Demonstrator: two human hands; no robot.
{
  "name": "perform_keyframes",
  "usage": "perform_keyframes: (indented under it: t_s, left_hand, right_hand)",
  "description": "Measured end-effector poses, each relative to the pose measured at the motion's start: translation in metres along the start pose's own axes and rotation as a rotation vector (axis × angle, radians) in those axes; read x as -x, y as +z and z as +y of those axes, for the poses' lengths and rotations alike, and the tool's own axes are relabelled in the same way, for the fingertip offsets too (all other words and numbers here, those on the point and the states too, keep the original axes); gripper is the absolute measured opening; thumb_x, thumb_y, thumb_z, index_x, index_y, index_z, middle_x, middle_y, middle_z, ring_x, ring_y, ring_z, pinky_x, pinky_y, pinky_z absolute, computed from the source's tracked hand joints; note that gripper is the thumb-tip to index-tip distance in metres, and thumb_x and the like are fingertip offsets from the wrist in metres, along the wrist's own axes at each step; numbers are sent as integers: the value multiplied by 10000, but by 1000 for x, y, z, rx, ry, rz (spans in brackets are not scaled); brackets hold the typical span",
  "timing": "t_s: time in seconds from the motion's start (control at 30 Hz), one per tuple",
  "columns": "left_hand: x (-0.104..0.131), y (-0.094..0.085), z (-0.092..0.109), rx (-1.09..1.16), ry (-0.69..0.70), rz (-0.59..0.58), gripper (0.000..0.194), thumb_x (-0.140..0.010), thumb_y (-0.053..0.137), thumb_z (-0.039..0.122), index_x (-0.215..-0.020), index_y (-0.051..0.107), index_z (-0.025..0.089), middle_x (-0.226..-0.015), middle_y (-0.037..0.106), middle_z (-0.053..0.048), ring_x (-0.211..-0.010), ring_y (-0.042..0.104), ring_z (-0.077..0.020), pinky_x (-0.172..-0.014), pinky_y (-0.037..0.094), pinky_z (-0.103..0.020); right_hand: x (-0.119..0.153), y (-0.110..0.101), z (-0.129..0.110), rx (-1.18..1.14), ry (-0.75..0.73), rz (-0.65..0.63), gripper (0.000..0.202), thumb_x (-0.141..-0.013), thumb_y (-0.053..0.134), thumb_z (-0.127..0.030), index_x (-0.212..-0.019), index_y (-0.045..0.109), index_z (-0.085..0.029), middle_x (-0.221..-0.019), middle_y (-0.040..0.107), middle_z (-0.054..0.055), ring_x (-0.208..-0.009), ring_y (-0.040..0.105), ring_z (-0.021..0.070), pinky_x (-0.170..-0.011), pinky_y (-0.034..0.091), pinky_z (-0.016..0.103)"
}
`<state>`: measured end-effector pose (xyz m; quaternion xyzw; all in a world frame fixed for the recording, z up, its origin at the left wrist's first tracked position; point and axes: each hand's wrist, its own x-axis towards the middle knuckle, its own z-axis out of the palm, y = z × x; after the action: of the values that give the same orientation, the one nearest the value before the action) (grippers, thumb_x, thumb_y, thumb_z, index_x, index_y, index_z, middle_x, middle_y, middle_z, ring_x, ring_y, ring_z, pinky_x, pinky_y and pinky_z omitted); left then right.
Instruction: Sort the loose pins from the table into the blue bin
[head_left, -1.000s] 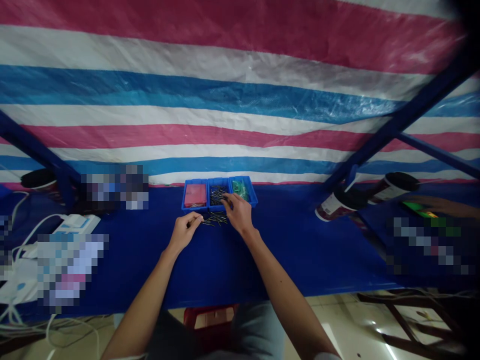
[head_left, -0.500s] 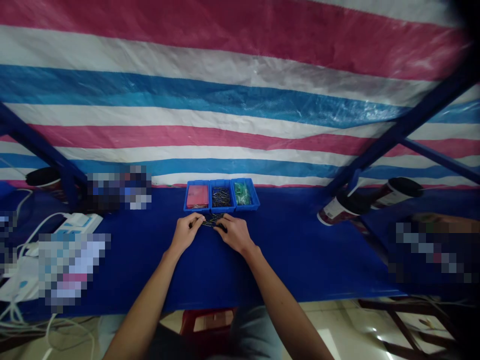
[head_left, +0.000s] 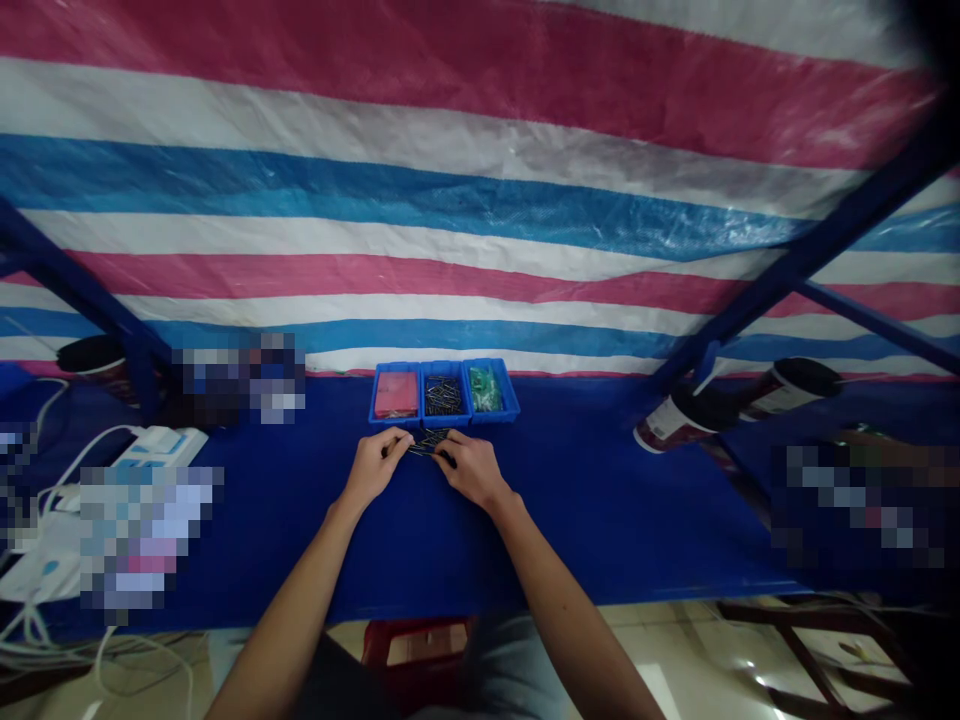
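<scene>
Before the bins (head_left: 394,420), the left hand (head_left: 370,468), fingertips drawn together, and right hand (head_left: 472,468), curled, are at dark rods (head_left: 426,442); whether either grasps any, I cannot tell.

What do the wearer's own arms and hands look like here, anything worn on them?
Both the left hand and right hand are ungloved. The left forearm and right forearm show no sleeve, watch or bracelet; a small spot marks the right one. Rings can't be ruled out.
</scene>
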<state>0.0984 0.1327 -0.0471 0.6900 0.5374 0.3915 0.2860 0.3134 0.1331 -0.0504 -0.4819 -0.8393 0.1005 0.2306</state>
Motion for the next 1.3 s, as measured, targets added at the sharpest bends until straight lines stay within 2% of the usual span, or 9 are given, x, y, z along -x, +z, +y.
perform_keyframes:
  t_s: [0.17,0.33,0.47,0.53,0.63,0.83,1.0,1.2,1.3]
  left_hand:
    - [0,-1,0,8,1,4,372,-931,538,464,-838,712,149,-554,441,43,-526,371,-106,-554,291,-225]
    - [1,-1,3,44,-9,-4,352,-926,551,453,-861,711,146,-554,435,44,-524,361,-103,-549,282,-223]
    - [2,-1,4,72,-3,-31,352,-930,549,451,-1017,716,153,-531,379,62,-507,331,-101,-540,270,-218]
    - [2,-1,4,62,10,-86,369,-932,548,455,-1074,718,159,-534,389,63,-509,332,-100,-539,270,-216]
    - [3,0,4,10,34,-146,381,-926,558,467,-1052,741,158,-555,429,51,-529,349,-99,-551,281,-215]
    - [2,-1,7,-24,65,-174,377,-923,558,452,-1006,752,139,-561,428,48,-544,338,-98,-554,274,-218]
    - [2,-2,7,-43,86,-187,353,-926,555,420,-940,762,135,-585,486,35,-550,334,-96,-561,273,-221]
    - [3,-2,8,-26,73,-143,364,-916,566,440,-925,766,136,-547,355,58,-535,299,-94,-547,257,-220]
    - [3,-2,7,-11,72,-141,364,-909,581,443,-969,764,135,-555,337,60,-543,301,-94,-551,260,-216]
  right_hand:
    - [0,-3,1,-130,16,68,92,-934,623,-271,-926,703,-228,-883,650,3,-699,592,114,-640,381,231]
    - [-2,-8,-1,-328,83,213,121,-921,627,-296,-873,706,-217,-732,559,-10,-625,524,120,-605,380,238]
    - [-3,-12,-5,-450,93,273,141,-923,617,-301,-876,712,-208,-714,526,-9,-602,478,123,-594,380,244]
    - [-3,-12,-8,-488,87,277,146,-924,617,-304,-877,712,-204,-717,519,-10,-598,466,121,-590,378,243]
    - [-2,-10,-11,-524,77,274,162,-930,614,-321,-886,713,-201,-716,515,-9,-598,459,121,-593,383,243]
    - [-3,-8,-16,-562,75,243,210,-948,585,-358,-887,709,-200,-733,546,9,-620,485,135,-595,405,248]
    - [-3,-7,-17,-484,76,211,212,-951,563,-361,-903,693,-200,-726,556,9,-613,494,133,-598,414,247]
    - [-3,-3,-17,-438,17,184,197,-980,528,-334,-939,675,-208,-774,572,5,-640,519,128,-635,407,244]
    - [-3,-2,-17,-453,18,180,195,-988,525,-329,-938,671,-210,-782,577,4,-654,530,130,-640,405,244]
